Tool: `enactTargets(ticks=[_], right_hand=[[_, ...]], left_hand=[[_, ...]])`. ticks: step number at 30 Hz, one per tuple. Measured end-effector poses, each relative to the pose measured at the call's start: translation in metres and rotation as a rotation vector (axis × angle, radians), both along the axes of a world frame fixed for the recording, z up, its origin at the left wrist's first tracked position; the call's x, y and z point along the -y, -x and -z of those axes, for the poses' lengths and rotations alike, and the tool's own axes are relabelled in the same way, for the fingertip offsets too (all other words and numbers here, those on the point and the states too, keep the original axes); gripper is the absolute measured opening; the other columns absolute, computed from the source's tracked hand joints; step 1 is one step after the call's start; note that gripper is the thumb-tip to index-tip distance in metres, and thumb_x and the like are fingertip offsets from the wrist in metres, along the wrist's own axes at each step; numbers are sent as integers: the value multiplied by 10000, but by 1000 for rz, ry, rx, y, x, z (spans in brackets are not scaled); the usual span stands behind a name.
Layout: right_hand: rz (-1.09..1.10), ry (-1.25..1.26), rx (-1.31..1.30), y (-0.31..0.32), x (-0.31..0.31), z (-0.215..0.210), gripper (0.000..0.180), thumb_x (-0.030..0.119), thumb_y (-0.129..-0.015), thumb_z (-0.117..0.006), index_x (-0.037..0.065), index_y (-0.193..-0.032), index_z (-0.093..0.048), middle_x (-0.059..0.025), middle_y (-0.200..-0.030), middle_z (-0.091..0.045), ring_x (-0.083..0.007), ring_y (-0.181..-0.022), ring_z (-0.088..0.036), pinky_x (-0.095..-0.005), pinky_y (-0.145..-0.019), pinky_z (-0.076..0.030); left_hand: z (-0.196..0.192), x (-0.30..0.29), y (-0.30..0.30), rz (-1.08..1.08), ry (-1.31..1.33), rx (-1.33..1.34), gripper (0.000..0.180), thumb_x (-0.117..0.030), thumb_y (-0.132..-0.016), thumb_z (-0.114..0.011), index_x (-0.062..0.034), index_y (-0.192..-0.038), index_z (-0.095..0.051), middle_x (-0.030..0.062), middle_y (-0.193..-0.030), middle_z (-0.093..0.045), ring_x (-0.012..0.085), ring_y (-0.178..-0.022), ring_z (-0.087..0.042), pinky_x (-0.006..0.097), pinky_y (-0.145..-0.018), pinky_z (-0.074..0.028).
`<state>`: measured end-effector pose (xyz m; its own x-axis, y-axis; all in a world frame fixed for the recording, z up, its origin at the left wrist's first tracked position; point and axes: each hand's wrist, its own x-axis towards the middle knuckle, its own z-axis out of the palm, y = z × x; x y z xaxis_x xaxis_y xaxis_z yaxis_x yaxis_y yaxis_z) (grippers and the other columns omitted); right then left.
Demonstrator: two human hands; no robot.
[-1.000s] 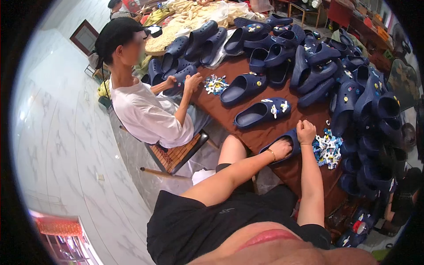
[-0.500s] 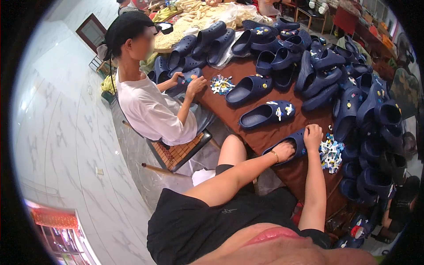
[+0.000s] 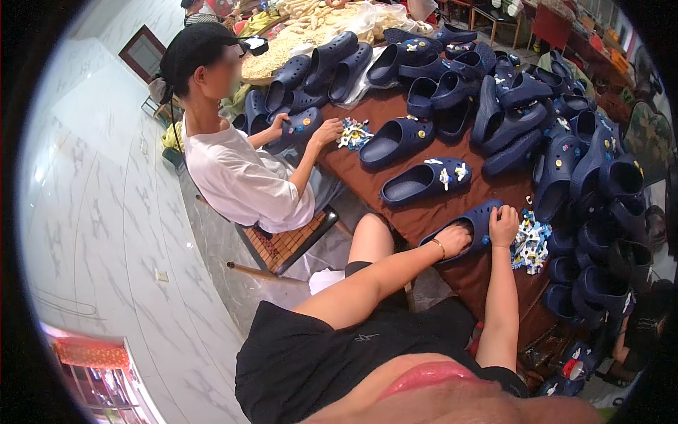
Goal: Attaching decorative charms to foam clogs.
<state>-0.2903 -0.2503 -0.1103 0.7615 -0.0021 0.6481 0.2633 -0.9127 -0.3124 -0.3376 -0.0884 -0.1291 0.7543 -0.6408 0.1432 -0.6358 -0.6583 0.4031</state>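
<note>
A dark blue clog [image 3: 474, 218] lies at the table's near edge, its toe pointing right. My left hand [image 3: 458, 239] reaches into its foot opening, gripping it from within, with the fingertips hidden under the upper. My right hand [image 3: 503, 226] is bent at the toe, fingers closed against the upper; anything between them is hidden. A small blue charm shows on the upper beside that hand. Just right of it lies a heap of white, blue and yellow charms [image 3: 531, 244]. Behind sits another clog [image 3: 417, 184] with white charms on its upper.
A person in a white shirt [image 3: 236, 169] at the left holds a clog [image 3: 300, 126] beside a smaller charm pile [image 3: 355, 133]. Stacked clogs [image 3: 519, 127] crowd the table's back and right side. A woven-seat chair [image 3: 282, 247] stands at the left. Pale heaped produce [image 3: 304, 32] lies farther back.
My right hand has shifted slightly toward the clog's toe, showing more of the upper. My left hand stays inside. The other person's right hand has moved from their clog to the charm pile.
</note>
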Motion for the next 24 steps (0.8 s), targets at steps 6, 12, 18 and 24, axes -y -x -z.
enactTargets(ticks=[6,12,18,24], right_hand=[[48,14,26,-4,-2,7,256,202,-742,-572,76,-596,-403,-80,-623,-430,-283,-616,-473,-397,-563,-372],[75,89,128,-6,1,13,243,164,-726,-569,72,-564,-413,-94,-577,-441,-285,-567,-484,-397,-524,-389],[70,28,80,-2,-1,17,230,166,-728,-573,66,-590,-419,-95,-604,-441,-285,-588,-476,-390,-540,-388],[-33,-81,78,7,-2,8,220,156,-769,-543,33,-661,-396,-120,-702,-422,-311,-696,-437,-401,-621,-358]], left_hand=[[4,0,-1,-7,-3,10,180,-208,-724,-500,-53,-746,-588,136,-811,-565,275,-810,-543,376,-784,-401],[1,2,0,-8,12,10,173,-206,-720,-501,-53,-730,-582,135,-800,-566,271,-804,-544,378,-778,-403],[12,0,-2,-8,24,52,159,-192,-716,-500,-57,-722,-581,132,-802,-565,270,-810,-540,370,-768,-406],[10,0,-1,-11,13,40,173,-205,-721,-503,-54,-738,-587,135,-806,-565,269,-812,-543,368,-766,-408]])
